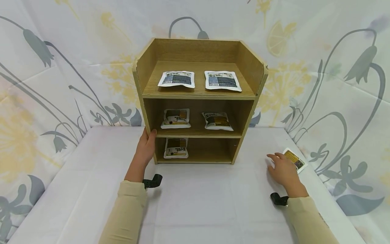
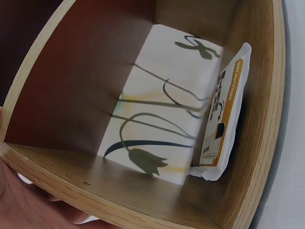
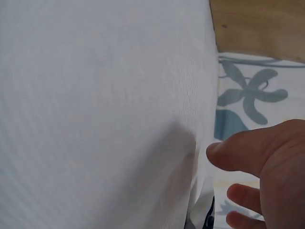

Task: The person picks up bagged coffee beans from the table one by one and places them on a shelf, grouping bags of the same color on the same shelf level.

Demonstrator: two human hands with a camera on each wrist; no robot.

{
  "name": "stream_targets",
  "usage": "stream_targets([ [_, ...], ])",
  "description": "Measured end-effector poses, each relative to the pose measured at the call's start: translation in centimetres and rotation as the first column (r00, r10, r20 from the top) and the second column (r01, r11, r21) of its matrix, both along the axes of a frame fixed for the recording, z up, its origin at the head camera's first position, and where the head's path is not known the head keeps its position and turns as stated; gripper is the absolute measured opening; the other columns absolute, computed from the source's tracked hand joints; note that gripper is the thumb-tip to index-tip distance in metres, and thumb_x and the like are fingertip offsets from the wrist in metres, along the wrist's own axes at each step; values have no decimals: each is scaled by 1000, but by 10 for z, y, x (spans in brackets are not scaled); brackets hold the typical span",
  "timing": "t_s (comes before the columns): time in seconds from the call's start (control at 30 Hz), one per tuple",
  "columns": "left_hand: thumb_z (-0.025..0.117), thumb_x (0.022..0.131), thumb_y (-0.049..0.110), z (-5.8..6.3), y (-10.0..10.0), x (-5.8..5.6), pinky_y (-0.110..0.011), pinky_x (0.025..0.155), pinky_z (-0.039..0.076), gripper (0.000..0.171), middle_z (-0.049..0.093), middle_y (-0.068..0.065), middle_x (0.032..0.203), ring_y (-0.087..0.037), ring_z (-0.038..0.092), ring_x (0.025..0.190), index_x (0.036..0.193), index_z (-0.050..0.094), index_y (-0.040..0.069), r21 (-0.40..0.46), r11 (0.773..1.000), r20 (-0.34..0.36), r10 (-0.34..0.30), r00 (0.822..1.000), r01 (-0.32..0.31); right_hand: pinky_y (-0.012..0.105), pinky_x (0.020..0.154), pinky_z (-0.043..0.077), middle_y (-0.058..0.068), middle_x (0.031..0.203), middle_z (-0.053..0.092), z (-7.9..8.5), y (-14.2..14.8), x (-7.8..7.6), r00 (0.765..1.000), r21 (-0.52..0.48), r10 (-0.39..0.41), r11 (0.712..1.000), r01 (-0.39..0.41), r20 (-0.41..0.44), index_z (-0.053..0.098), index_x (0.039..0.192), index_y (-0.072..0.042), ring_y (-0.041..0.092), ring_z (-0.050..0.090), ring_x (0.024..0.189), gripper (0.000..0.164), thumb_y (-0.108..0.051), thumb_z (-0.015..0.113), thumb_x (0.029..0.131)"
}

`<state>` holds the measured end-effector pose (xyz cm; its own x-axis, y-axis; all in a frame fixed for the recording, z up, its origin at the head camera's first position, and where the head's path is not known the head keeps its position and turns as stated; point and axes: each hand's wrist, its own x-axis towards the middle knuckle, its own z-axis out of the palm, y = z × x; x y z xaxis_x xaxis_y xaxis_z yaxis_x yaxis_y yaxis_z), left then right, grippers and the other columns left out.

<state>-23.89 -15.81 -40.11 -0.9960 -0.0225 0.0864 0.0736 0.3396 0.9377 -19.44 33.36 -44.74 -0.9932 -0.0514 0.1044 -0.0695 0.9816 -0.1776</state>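
Observation:
My left hand (image 1: 146, 145) grips the left side of a small wooden shelf unit (image 1: 198, 133), thumb at the front edge. In the left wrist view, fingers (image 2: 62, 207) of that hand show along the outside of the panel. Over on the right, my right hand (image 1: 284, 173) is beside a white-edged packet (image 1: 295, 160) with a yellow and dark label, partly hidden behind the fingers. The right wrist view shows the thumb (image 3: 238, 150) and two fingertips spread apart, with a bit of the packet (image 3: 202, 210) at the bottom edge.
Two blue-labelled packets, left (image 1: 176, 79) and right (image 1: 223, 81), lie on the top level. The middle level holds two brown-labelled packets, left (image 1: 175, 118) and right (image 1: 217, 121). Another packet (image 1: 176, 148) is at the bottom left. Patterned cloth (image 1: 335, 101) surrounds the white table (image 1: 195, 203).

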Motion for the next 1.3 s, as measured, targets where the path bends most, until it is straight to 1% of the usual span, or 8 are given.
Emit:
stream_targets([
  [0.17, 24, 101, 54, -1, -1, 1, -59, 114, 26, 68, 21, -13, 160, -38, 26, 145, 157, 6, 21, -3, 1000, -1, 3, 1000, -3, 69, 92, 38, 35, 138, 41, 4, 2, 0, 998, -4, -40, 999, 40, 39, 50, 134, 1, 58, 41, 121, 47, -16, 55, 91],
  [0.37, 24, 101, 54, -1, -2, 1, -61, 111, 29, 67, 22, -13, 160, -40, 29, 143, 157, 6, 23, 0, 1000, -2, 4, 1000, -4, 69, 90, 39, 37, 139, 37, 3, 9, -3, 993, -12, -99, 995, 100, 67, 47, 137, 1, 59, 40, 121, 51, -17, 52, 89],
  [0.53, 24, 102, 54, 0, -2, 1, -59, 113, 27, 66, 21, -12, 160, -37, 27, 144, 157, 7, 23, -2, 1000, -13, 1, 1000, -1, 69, 83, 41, 35, 139, 38, 0, 17, -7, 988, -8, -133, 991, 134, 81, 45, 138, 0, 59, 42, 118, 53, -16, 50, 88],
  [0.7, 25, 102, 53, 2, 0, 2, -58, 114, 26, 66, 21, -11, 160, -35, 25, 145, 157, 8, 22, -3, 1000, -21, -2, 1000, 2, 64, 70, 45, 29, 132, 43, -1, 25, -9, 988, -36, -142, 989, 144, 57, 45, 138, 1, 56, 48, 109, 54, -11, 50, 85],
  [0.83, 25, 102, 52, 2, 0, 2, -58, 114, 25, 66, 22, -12, 160, -35, 25, 146, 157, 9, 20, -6, 1000, -19, 0, 1000, 0, 64, 69, 46, 26, 134, 43, -4, 29, -10, 985, -60, -160, 985, 163, 60, 44, 138, 0, 55, 46, 112, 54, -11, 48, 86],
  [1.03, 25, 102, 53, 2, 0, 1, -58, 115, 24, 67, 21, -12, 160, -34, 23, 146, 157, 10, 18, -5, 1000, -24, -2, 1000, 2, 65, 69, 46, 28, 136, 42, -4, 32, -13, 979, -74, -183, 979, 190, 85, 45, 138, 0, 57, 44, 116, 54, -12, 47, 85],
  [1.17, 24, 102, 53, 1, 0, 1, -58, 115, 24, 67, 21, -12, 160, -34, 23, 146, 157, 9, 18, -10, 1000, -32, -2, 1000, 1, 66, 73, 45, 32, 139, 38, -4, 32, -13, 976, -74, -193, 977, 200, 97, 45, 137, 1, 58, 42, 118, 55, -22, 54, 88],
  [1.3, 24, 102, 52, 0, 0, 2, -56, 116, 23, 66, 21, -12, 160, -33, 22, 147, 157, 9, 18, -13, 1000, -41, -1, 999, 1, 68, 75, 44, 35, 140, 36, -3, 33, -15, 975, -59, -199, 977, 205, 104, 45, 137, 1, 60, 41, 117, 64, -36, 63, 89],
])
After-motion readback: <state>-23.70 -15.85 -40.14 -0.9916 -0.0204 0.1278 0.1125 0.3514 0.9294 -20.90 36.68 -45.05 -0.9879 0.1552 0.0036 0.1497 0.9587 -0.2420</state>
